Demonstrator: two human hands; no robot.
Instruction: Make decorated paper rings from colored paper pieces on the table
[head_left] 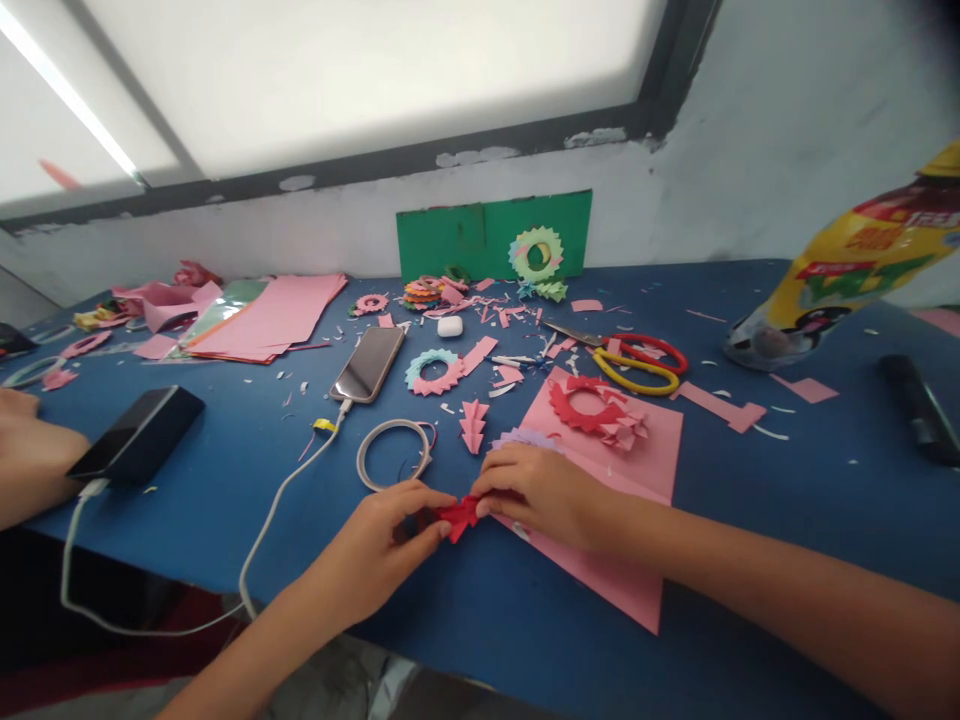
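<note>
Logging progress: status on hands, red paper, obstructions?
Left hand, right hand: both pinching red folded paper. Pink sheet partly under right hand. White ring beside left hand.

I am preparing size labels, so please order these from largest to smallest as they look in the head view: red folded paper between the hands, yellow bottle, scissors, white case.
1. Yellow bottle
2. Scissors
3. Red folded paper, by its visible part; some is hidden
4. White case

Left hand (386,545) pinched, just beside pinched right hand (536,490); left forearm (274,635), right forearm (757,565) angled inward, bare.
</note>
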